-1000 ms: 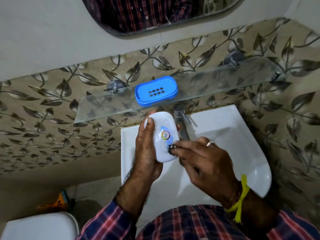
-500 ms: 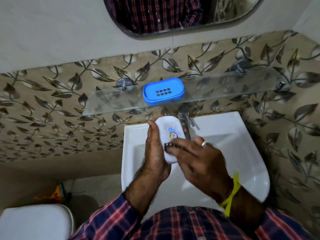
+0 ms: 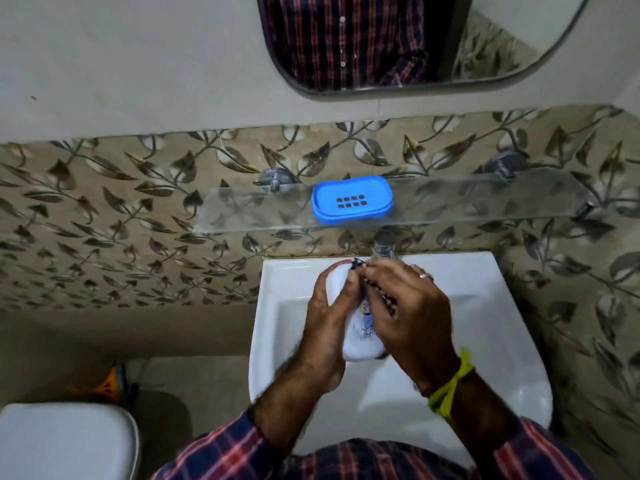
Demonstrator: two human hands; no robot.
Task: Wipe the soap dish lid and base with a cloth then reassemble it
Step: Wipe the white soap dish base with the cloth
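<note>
The white soap dish lid (image 3: 360, 341), with a round sticker on it, is over the white sink basin (image 3: 491, 327). My left hand (image 3: 325, 327) grips its left edge. My right hand (image 3: 408, 306) lies across the lid with a small dark cloth (image 3: 358, 263) pinched under its fingers; only a dark scrap of the cloth shows at the lid's far end. The blue soap dish base (image 3: 351, 199), with a grid of drain holes, sits on the glass shelf (image 3: 485, 202) above the tap, apart from both hands.
A metal tap (image 3: 382, 245) stands at the back of the basin just beyond my hands. A mirror (image 3: 415, 46) hangs above the shelf. A white toilet lid (image 3: 65, 441) is at lower left. The leaf-patterned tile wall closes in on the right.
My right hand slid with the cloth from the near part of the lid up to its far end. The view has tilted down, so the shelf and sink sit lower in frame.
</note>
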